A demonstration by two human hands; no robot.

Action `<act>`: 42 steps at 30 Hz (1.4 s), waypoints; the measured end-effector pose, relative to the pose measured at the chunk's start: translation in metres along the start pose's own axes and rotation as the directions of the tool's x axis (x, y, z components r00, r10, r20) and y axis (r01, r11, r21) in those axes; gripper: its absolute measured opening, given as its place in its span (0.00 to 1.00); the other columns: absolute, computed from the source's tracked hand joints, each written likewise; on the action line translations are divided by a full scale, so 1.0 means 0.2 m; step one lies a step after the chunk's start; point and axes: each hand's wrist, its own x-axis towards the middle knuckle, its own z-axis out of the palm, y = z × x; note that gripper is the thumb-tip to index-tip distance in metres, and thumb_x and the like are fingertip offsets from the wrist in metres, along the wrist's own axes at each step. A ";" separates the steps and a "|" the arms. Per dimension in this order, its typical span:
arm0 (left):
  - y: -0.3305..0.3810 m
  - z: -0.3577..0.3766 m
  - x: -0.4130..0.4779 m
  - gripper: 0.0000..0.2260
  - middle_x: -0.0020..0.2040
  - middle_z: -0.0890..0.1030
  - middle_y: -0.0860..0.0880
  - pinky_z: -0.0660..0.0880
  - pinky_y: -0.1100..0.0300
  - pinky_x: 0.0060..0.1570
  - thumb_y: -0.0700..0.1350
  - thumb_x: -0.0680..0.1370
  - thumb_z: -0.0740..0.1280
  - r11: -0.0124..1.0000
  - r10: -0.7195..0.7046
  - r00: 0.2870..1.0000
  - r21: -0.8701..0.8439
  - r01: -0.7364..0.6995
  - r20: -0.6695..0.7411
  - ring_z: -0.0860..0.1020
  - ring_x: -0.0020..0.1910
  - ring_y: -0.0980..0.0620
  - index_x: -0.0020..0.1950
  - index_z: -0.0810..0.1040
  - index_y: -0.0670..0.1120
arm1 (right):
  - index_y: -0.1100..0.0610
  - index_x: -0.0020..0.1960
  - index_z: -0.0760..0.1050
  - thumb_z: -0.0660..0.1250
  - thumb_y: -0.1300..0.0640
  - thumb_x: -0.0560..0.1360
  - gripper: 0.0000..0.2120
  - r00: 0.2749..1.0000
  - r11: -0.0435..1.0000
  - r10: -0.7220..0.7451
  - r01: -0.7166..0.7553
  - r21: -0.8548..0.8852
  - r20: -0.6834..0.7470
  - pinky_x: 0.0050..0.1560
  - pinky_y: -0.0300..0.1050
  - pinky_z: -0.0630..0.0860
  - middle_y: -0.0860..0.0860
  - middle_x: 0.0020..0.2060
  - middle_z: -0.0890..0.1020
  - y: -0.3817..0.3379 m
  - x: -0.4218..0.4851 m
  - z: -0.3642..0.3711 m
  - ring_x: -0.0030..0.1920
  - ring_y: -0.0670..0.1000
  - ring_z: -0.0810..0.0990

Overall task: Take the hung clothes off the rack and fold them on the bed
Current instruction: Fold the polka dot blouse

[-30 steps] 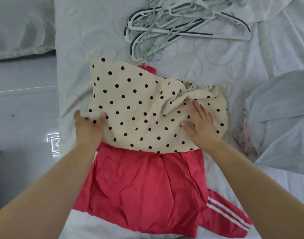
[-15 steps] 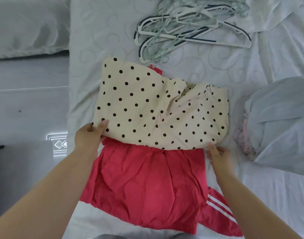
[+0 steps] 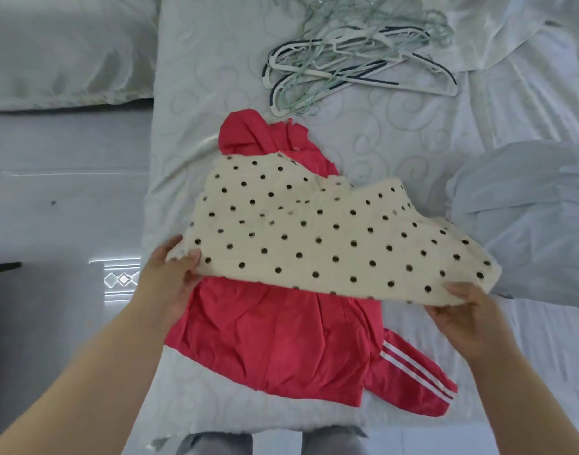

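The cream polka-dot garment (image 3: 314, 231) was spread across the middle of the bed (image 3: 215, 77), held by its two near corners. The left hand (image 3: 169, 280) pinched the near-left corner, thumb on top of the cloth and fingers tucked beneath. The right hand (image 3: 468, 316) gripped the near-right corner in the same way, thumb pressed on the dotted face. The garment's near edge hung above a red jacket (image 3: 275, 339), which lay flat on the sheet under it (its hood stuck out past the dotted cloth's far edge, and a sleeve with white stripes (image 3: 413, 372) trailed toward the bed's near edge). Whether the dotted cloth's far part rested on the jacket could not be told. A tangled pile of clothes hangers (image 3: 353, 60) lay near the bed's far edge. A pale blue garment (image 3: 528, 208) sat bunched toward the right side. A pillow (image 3: 68, 50) lay beyond the bed's left edge, and grey trouser legs (image 3: 215, 444) showed at the near edge.
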 end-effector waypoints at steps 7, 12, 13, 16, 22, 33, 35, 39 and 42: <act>-0.29 -0.12 -0.16 0.09 0.54 0.78 0.42 0.73 0.56 0.55 0.31 0.79 0.56 0.951 -0.303 0.947 -0.028 0.308 0.107 0.77 0.51 0.49 0.54 0.74 0.36 | 0.56 0.61 0.72 0.55 0.69 0.75 0.18 0.933 0.977 0.165 -0.199 -0.075 -0.318 0.41 0.44 0.82 0.56 0.57 0.78 0.28 -0.04 -0.27 0.52 0.52 0.79; -0.29 -0.11 -0.25 0.14 0.58 0.80 0.43 0.77 0.61 0.52 0.33 0.78 0.57 0.984 -0.163 0.948 -0.025 0.177 0.273 0.78 0.58 0.48 0.62 0.73 0.37 | 0.53 0.49 0.76 0.62 0.67 0.72 0.11 0.922 0.787 -0.314 0.121 -0.605 -0.225 0.42 0.42 0.77 0.53 0.47 0.81 0.25 -0.15 -0.04 0.46 0.51 0.80; -0.29 -0.10 -0.27 0.14 0.58 0.81 0.44 0.77 0.62 0.52 0.33 0.78 0.58 0.990 -0.133 0.942 0.006 0.137 0.309 0.79 0.58 0.49 0.62 0.74 0.38 | 0.54 0.55 0.75 0.62 0.70 0.71 0.17 0.911 0.726 -0.397 0.234 -0.647 -0.115 0.46 0.41 0.77 0.49 0.49 0.81 0.25 -0.17 0.05 0.49 0.48 0.80; -0.28 -0.04 -0.33 0.12 0.52 0.83 0.46 0.78 0.65 0.49 0.32 0.78 0.58 0.987 -0.075 0.916 0.160 0.012 0.394 0.81 0.53 0.51 0.57 0.77 0.40 | 0.48 0.69 0.64 0.64 0.68 0.67 0.33 0.836 0.386 -0.420 0.516 -0.764 0.353 0.43 0.26 0.72 0.32 0.46 0.76 0.33 -0.24 0.29 0.45 0.32 0.76; -0.32 -0.03 -0.35 0.14 0.52 0.82 0.42 0.77 0.57 0.56 0.40 0.81 0.55 0.990 -0.053 0.940 0.142 0.005 0.336 0.80 0.52 0.48 0.53 0.80 0.41 | 0.52 0.75 0.37 0.65 0.69 0.70 0.46 0.626 -0.163 -0.018 0.768 -0.620 0.780 0.61 0.50 0.70 0.56 0.49 0.76 0.83 -0.32 0.56 0.50 0.54 0.73; -0.34 -0.15 -0.21 0.30 0.57 0.75 0.62 0.74 0.71 0.46 0.46 0.71 0.73 0.900 0.080 0.972 0.403 -0.166 0.221 0.76 0.53 0.69 0.68 0.62 0.56 | 0.52 0.75 0.57 0.61 0.50 0.77 0.28 0.817 0.036 -0.203 0.557 -0.830 0.540 0.71 0.45 0.57 0.52 0.71 0.62 0.92 -0.23 0.35 0.71 0.50 0.58; -0.33 -0.12 -0.20 0.33 0.54 0.73 0.65 0.73 0.76 0.38 0.33 0.71 0.71 0.855 0.121 0.949 0.454 -0.249 0.292 0.74 0.46 0.76 0.69 0.61 0.53 | 0.50 0.75 0.55 0.64 0.48 0.75 0.32 0.875 0.109 -0.252 0.450 -0.886 0.413 0.70 0.44 0.52 0.54 0.74 0.56 0.85 -0.15 0.33 0.74 0.52 0.53; -0.37 -0.09 -0.16 0.29 0.55 0.76 0.57 0.71 0.56 0.60 0.32 0.70 0.67 0.426 0.383 0.871 0.777 -0.463 0.308 0.75 0.56 0.56 0.69 0.68 0.48 | 0.46 0.76 0.47 0.63 0.46 0.76 0.35 0.928 0.249 -0.236 0.346 -0.905 0.289 0.73 0.53 0.48 0.54 0.76 0.48 0.78 -0.01 0.34 0.76 0.52 0.45; -0.39 -0.06 -0.21 0.26 0.55 0.75 0.59 0.71 0.68 0.56 0.31 0.73 0.63 0.496 0.412 0.847 0.697 -0.518 0.336 0.74 0.54 0.59 0.69 0.68 0.50 | 0.44 0.76 0.44 0.63 0.46 0.77 0.36 0.934 0.289 -0.193 0.348 -0.892 0.301 0.75 0.57 0.49 0.52 0.77 0.48 0.75 0.02 0.35 0.76 0.50 0.44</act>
